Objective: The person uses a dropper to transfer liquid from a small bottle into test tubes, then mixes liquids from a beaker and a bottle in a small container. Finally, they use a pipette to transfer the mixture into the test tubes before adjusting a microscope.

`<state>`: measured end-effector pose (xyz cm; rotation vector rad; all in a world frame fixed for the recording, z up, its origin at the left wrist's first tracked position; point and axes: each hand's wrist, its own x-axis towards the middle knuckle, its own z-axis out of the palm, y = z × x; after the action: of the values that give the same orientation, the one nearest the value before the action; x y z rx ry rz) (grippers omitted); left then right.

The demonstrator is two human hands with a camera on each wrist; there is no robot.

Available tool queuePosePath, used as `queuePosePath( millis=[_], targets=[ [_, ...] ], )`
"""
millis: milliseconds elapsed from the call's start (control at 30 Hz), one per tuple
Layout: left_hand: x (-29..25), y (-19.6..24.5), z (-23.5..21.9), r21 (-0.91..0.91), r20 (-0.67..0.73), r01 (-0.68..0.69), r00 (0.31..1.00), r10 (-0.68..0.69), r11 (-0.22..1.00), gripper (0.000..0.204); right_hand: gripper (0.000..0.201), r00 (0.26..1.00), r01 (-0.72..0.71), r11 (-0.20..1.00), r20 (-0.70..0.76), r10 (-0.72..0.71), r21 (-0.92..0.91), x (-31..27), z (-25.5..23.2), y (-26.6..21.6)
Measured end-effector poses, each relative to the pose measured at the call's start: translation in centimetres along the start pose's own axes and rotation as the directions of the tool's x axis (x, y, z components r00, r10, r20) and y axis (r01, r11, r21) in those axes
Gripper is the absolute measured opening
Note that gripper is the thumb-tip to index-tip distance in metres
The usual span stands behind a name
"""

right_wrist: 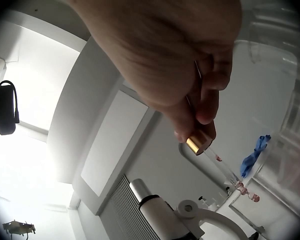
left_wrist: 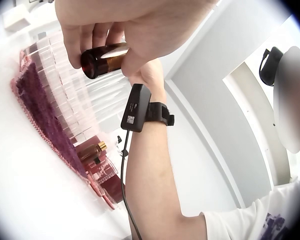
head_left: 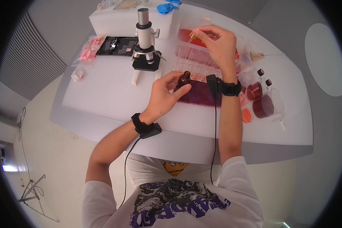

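Observation:
The left hand (head_left: 165,93) grips an amber glass bottle (head_left: 184,79) whose mouth is uncapped; in the left wrist view the bottle (left_wrist: 105,60) lies between thumb and fingers. The right hand (head_left: 221,43), higher and to the right, pinches the gold collar (head_left: 193,36) of a glass dropper. In the right wrist view the dropper's tube (right_wrist: 222,165) slants down from the gold collar (right_wrist: 199,142), with reddish drops near its tip. Below the right hand stands a clear rack of tubes (head_left: 195,70). A dark purple cloth (head_left: 201,93) lies beside the bottle.
A microscope (head_left: 144,41) stands left of the hands, with a black slide tray (head_left: 117,46) behind it. Beakers of red liquid (head_left: 263,106) and an orange-red dish (head_left: 247,115) are at the right. Another gold-capped amber bottle (left_wrist: 91,151) shows in the left wrist view. Blue gloves (head_left: 167,7) lie at the back.

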<state>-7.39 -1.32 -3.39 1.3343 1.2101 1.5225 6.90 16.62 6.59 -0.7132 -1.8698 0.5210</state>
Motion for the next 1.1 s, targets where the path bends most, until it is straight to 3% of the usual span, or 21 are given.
queuePosePath(
  millis=[200, 300, 500, 567, 667, 800, 867, 1000, 1100],
  targets=[
    [0.2, 0.6, -0.3, 0.050, -0.069, -0.024, 0.997, 0.027, 0.998, 0.041, 0.026, 0.999, 0.036, 0.999, 0.002, -0.036, 0.004, -0.1, 0.0, -0.2],
    [0.3, 0.7, -0.4, 0.048, -0.092, -0.028, 0.995, 0.032, 0.998, 0.041, 0.025, 0.999, -0.023, 1.000, 0.035, 0.023, -0.015, -0.1, 0.0, -0.5],
    [0.4, 0.8, -0.7, 0.089, -0.145, -0.054, 0.987, 0.067, 0.995, 0.038, 0.025, 0.999, 0.034, 0.990, 0.015, -0.036, 0.138, 0.2, -0.4, -1.0],
    [0.5, 0.9, -0.8, 0.115, -0.170, -0.061, 0.982, 0.081, 0.991, 0.036, 0.024, 0.998, -0.026, 0.960, 0.068, 0.008, 0.277, -0.3, -1.2, -3.9],
    [0.7, 0.8, -1.0, 0.102, -0.187, -0.061, 0.979, 0.080, 0.993, 0.035, 0.024, 0.985, -0.090, 0.959, 0.168, 0.045, 0.270, -0.6, -1.2, -4.4],
    [0.8, 0.8, -1.2, 0.045, -0.208, -0.113, 0.971, 0.120, 0.993, 0.037, 0.024, 0.982, -0.043, 0.948, 0.188, -0.018, 0.315, -1.0, -0.7, -5.1],
    [0.8, 0.8, -1.2, 0.041, -0.217, -0.135, 0.966, 0.140, 0.990, 0.038, 0.023, 0.956, -0.115, 0.973, 0.288, 0.054, 0.200, -1.0, -0.9, -5.7],
    [0.6, 1.3, -1.3, 0.156, -0.257, -0.191, 0.939, 0.226, 0.969, 0.039, 0.019, 0.902, -0.059, 0.988, 0.431, -0.010, 0.145, -1.5, -1.2, -6.9],
    [0.6, 1.3, -1.2, 0.219, -0.281, -0.228, 0.916, 0.285, 0.949, 0.039, 0.017, 0.834, -0.119, 0.983, 0.551, 0.024, 0.138, -1.7, -1.0, -7.5]
  ],
)
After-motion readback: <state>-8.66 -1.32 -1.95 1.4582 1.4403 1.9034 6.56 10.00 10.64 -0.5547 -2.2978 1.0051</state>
